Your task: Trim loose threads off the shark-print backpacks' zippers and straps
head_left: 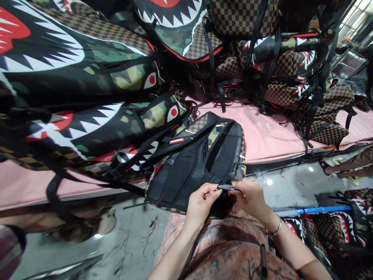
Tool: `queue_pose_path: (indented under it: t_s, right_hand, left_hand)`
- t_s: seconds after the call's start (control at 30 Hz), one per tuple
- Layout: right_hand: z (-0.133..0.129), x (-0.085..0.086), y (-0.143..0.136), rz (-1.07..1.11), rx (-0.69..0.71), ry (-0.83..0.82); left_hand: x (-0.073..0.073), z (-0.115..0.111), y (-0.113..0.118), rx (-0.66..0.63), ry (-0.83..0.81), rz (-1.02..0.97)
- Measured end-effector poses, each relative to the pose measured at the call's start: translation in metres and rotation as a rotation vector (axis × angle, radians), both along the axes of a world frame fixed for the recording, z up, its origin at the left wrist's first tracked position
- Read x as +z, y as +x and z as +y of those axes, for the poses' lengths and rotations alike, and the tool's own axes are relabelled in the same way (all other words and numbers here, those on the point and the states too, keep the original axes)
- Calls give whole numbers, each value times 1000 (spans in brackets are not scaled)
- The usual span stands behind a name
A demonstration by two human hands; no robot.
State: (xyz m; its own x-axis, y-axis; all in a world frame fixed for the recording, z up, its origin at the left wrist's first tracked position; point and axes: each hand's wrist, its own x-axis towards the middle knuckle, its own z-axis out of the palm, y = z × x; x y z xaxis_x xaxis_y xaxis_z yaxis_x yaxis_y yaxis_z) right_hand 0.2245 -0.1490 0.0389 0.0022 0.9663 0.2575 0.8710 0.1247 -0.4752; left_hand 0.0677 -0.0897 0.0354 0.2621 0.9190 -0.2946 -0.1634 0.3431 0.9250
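Observation:
A backpack (186, 171) with black padded back panel and straps, its edges camouflage and brown check, lies at the pink table's front edge, against my body. Over its near edge, my right hand (250, 197) is closed around what looks like small thread snips (225, 187), their grey blades pointing left. My left hand (201, 200) is closed in a pinch, its fingertips right at the blade end; what they grip is too small to make out. Shoulder straps (217, 144) of the backpack lie just beyond both hands.
Shark-mouth backpacks (116, 124) are heaped on the pink table (262, 136) to the left, with smaller checked bags (288, 93) piled at the back right. More bags (332, 229) lie low on the right beside a blue bar (323, 210). Another person's legs (349, 165) show at right.

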Motion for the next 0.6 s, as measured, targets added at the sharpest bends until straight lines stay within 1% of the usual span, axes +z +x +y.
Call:
queue_pose_path:
  t_s: [0.1,0.17,0.27,0.43,0.5,0.6]
  right_hand:
    - [2,0,-1,157,2,7]
    - [3,0,-1,276,-23,13]
    - [4,-3,0,380,-63,-1]
    - [5,-15,1,486,-193,-17]
    - [4,-19,-1,500,-209,-27]
    - [1,-23,-4,459,-149,-16]
  left_hand:
    - [-1,2,-2,5,-114,-36]
    - [-4,4,-4,-4,-188,-60]
    - [-9,7,-8,-30,-232,-80]
    - [-15,13,-9,-1,-170,-29]
    - [-16,16,-7,4,-210,-65]
    - [-16,20,-6,11,-355,-184]
